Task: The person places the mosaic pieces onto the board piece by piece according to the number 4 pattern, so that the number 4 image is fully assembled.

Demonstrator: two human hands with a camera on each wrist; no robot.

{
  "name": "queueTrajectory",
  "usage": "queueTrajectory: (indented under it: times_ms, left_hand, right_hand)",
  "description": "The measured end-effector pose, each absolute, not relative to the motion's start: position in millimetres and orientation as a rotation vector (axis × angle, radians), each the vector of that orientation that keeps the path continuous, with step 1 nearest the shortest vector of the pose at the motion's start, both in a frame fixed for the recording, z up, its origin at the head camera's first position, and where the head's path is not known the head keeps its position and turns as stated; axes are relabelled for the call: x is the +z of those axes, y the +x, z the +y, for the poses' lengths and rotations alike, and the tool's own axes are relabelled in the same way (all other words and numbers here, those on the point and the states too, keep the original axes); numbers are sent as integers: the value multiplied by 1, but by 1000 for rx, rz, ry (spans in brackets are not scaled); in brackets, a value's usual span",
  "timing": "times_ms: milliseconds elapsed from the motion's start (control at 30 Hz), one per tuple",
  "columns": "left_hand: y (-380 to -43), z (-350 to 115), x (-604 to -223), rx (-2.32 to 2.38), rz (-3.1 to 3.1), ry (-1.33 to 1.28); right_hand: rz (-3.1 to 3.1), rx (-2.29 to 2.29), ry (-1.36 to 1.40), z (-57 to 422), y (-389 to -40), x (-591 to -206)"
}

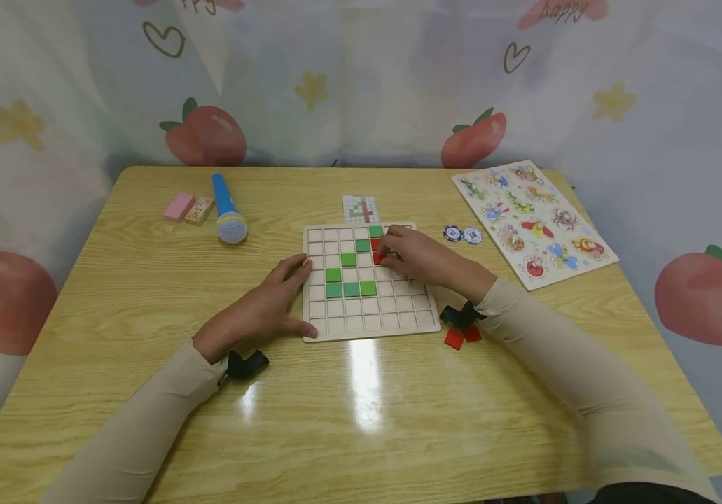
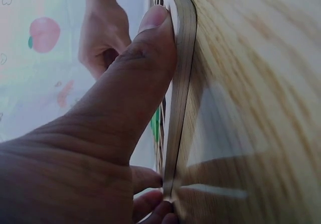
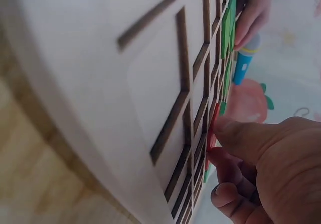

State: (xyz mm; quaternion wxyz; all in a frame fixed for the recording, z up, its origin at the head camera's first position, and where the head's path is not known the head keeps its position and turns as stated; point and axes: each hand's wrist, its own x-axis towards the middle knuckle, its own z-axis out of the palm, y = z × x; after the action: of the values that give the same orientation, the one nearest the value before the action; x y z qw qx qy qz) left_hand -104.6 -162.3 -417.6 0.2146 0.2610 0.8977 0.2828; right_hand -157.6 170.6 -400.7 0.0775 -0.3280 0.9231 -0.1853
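Observation:
A wooden grid board (image 1: 389,305) lies on the table between both hands. Several green tiles (image 1: 348,260) sit in its squares, forming a diagonal and a short row. My left hand (image 1: 260,304) rests along the board's left side, its thumb on the near corner and its fingers spread toward the far part of that edge. Over the right columns, my right hand (image 1: 424,257) pinches a red tile (image 3: 212,128) with thumb and forefinger, down at a square. Another red tile (image 1: 376,245) is just beyond it, partly covered by the fingers.
Behind the board lies a small pattern card (image 1: 361,208). Loose red tiles (image 1: 454,339) lie beneath the right wrist. To the right are poker chips (image 1: 452,233) and an insect puzzle board (image 1: 527,224); at left, a blue toy microphone (image 1: 225,199) and a pink block (image 1: 179,207).

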Motion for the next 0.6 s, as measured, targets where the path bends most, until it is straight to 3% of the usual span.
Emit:
queueTrajectory:
  times_ms: [200,600]
  left_hand:
    - [-104,-160,-419,799,2480,721]
    - [-105,-162,-419,752,2501,728]
  right_hand:
    - [2830,-563,-993,192,-130,-391]
    - [3041,-703,-847,271,-11,-414]
